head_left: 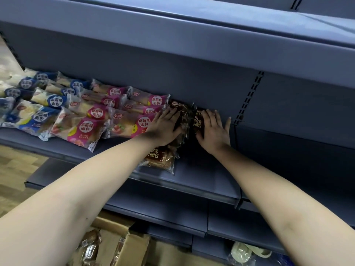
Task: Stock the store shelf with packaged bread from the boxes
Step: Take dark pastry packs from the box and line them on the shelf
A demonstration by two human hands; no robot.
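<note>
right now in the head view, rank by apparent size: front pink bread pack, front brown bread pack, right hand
1. front pink bread pack
2. front brown bread pack and right hand: look alike, the pack partly under the left hand

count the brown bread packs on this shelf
3: one brown pack at the back under the left hand, a second beside it under the right hand, a third at the shelf front by the left wrist. The hands may hide more.

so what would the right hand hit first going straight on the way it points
Likely the shelf's back panel; the right hand lies flat on a dark bread pack, pointing at that panel, depth unclear.
</note>
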